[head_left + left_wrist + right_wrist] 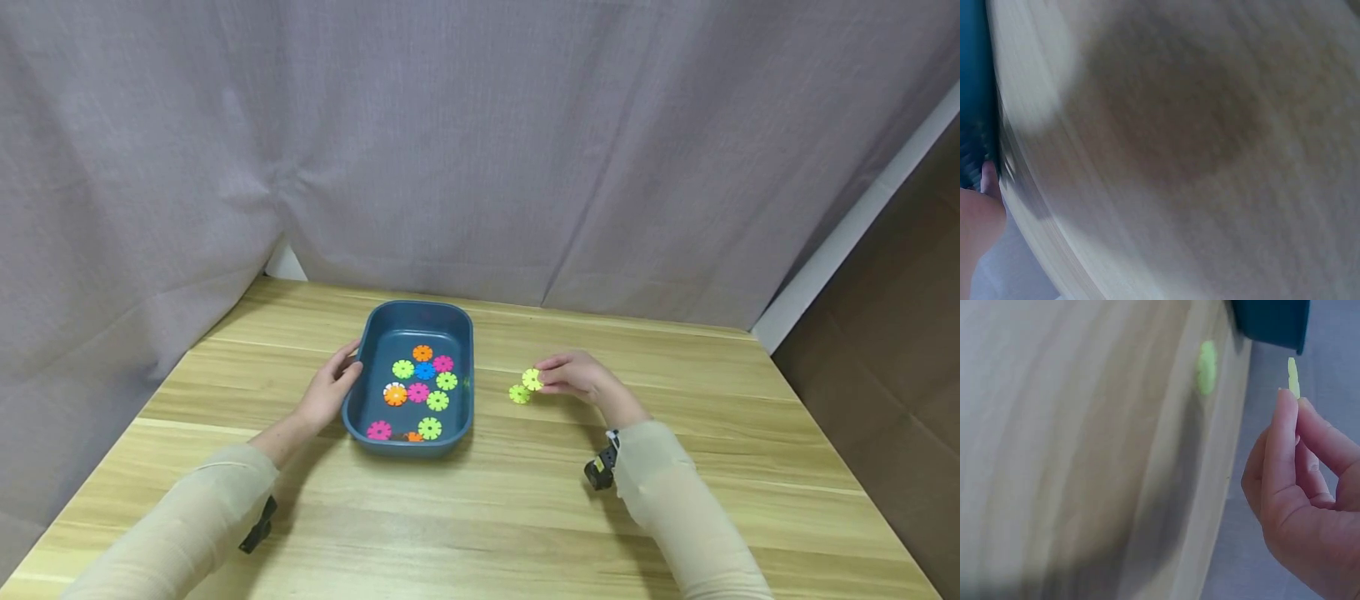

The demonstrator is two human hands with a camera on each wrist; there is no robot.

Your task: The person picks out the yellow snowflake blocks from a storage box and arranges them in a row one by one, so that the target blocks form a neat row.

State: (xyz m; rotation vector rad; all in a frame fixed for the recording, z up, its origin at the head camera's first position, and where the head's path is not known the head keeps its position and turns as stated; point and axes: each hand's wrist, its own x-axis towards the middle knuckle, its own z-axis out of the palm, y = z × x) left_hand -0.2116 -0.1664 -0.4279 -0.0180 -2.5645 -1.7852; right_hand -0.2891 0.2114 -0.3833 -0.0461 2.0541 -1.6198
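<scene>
A blue-grey rectangular tub [408,448] stands on the table with several notched plastic discs in it, pink, orange, yellow-green and blue. At its left side my left hand [328,390] holds the wall, thumb over the rim and fingers along the outside. To the right of the tub, my right hand [577,377] pinches a yellow-green notched disc [532,380] between thumb and fingertips. The right wrist view has this disc [1294,376] edge-on, raised above the table. Just below it in the head view lies another yellow-green disc [519,394] on the wood.
The wooden table [420,525] runs back to a grey curtain [450,150]. A brown panel [892,333] with a pale edge borders the right side. Small black cameras [600,469] sit at both wrists.
</scene>
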